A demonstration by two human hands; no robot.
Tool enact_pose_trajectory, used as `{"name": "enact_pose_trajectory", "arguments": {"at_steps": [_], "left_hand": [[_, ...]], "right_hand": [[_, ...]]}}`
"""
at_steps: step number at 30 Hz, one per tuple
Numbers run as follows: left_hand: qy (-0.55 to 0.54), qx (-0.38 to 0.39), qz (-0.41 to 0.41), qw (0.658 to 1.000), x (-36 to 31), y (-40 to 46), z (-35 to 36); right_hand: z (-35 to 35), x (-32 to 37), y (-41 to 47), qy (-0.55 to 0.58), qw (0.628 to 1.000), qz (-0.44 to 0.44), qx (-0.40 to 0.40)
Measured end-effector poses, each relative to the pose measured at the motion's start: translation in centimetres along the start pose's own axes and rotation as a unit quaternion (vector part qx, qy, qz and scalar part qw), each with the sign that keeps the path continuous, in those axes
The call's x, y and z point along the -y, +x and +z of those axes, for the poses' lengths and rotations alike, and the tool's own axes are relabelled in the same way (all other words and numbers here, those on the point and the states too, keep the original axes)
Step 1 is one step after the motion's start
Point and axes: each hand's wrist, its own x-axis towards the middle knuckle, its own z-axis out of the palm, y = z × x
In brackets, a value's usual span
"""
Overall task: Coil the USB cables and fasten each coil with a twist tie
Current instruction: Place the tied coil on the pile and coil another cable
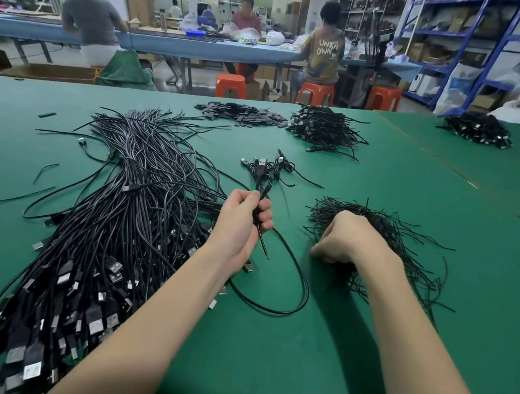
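Left hand [246,219]: fist gripping folded cable [277,279], loop trailing toward near table edge. Right hand [347,239]: curled into twist ties [383,234], nearer them; hold unclear.

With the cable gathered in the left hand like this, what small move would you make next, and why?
Probably pinch one twist tie out of the twist tie pile with the right hand and carry it to the coil. The left hand grips the folded USB cable, no tie is on it yet, and the right hand's fingers are curled into that pile.
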Motion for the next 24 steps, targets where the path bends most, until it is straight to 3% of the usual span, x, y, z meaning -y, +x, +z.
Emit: {"name": "enact_pose_trajectory", "arguments": {"at_steps": [3,5,8,11,24], "left_hand": [[0.024,-0.016,0.011,1.0,0.0,0.1,-0.3],[0.041,-0.021,0.017,0.999,0.0,0.0,-0.3],[0.126,-0.036,0.029,0.991,0.2,-0.1,-0.2],[0.146,-0.03,0.041,0.988,0.3,-0.3,0.0],[0.27,0.017,0.103,0.957,0.3,-0.6,0.2]], "right_hand": [[-0.9,0.1,-0.4,0.035,0.997,-0.064,0.015],[-1.8,0.3,-0.6,0.083,0.988,-0.129,-0.035],[-2.1,1.4,-1.3,0.231,0.943,-0.217,-0.1],[-1.2,3.0,-2.0,0.246,0.927,-0.269,-0.093],[0.9,4.5,-1.3,0.287,0.89,-0.288,-0.207]]}}
